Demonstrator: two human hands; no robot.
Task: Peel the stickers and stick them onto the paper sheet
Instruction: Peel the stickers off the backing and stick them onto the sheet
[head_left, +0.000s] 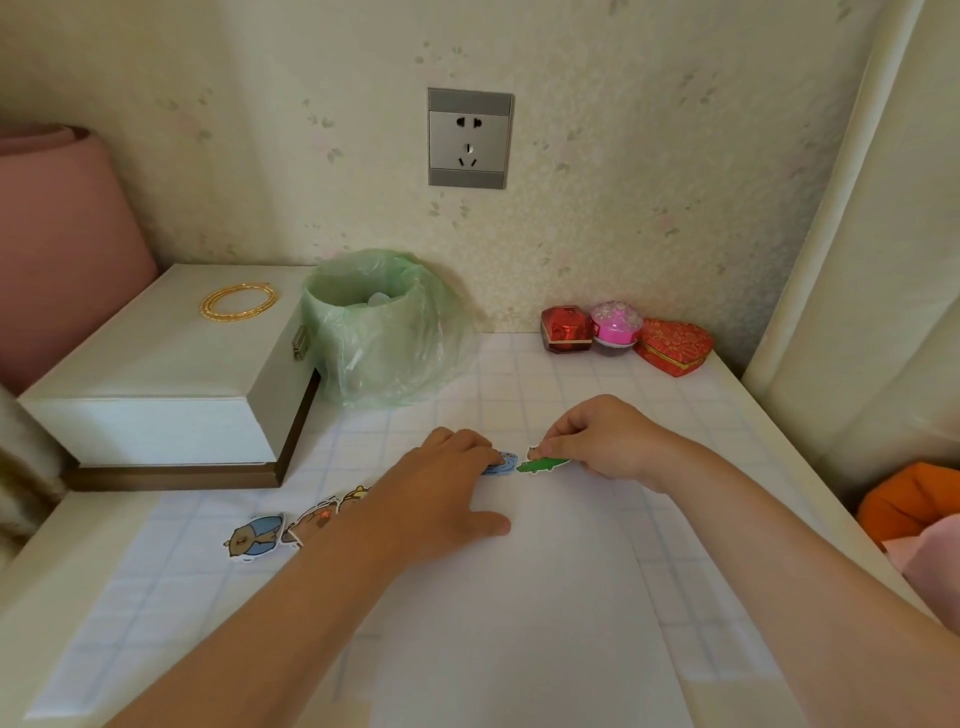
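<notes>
A white paper sheet (530, 597) lies on the table in front of me. My left hand (441, 488) lies flat on it, its fingertips pressing a blue round sticker (501, 463) at the sheet's far edge. My right hand (602, 441) pinches a green crocodile sticker (543, 464) by its top edge, right beside the blue one. Loose stickers lie to the left: a brown bear on blue (254, 536), a white and brown one (311, 519) and a yellowish one (356, 496) partly hidden by my left wrist.
A white jewellery box (166, 374) with gold bangles (238, 302) stands at the back left. A bin lined with a green bag (379, 332) stands beside it. Red and pink gift boxes (623, 332) sit by the wall. Orange cloth (914, 499) lies at the right edge.
</notes>
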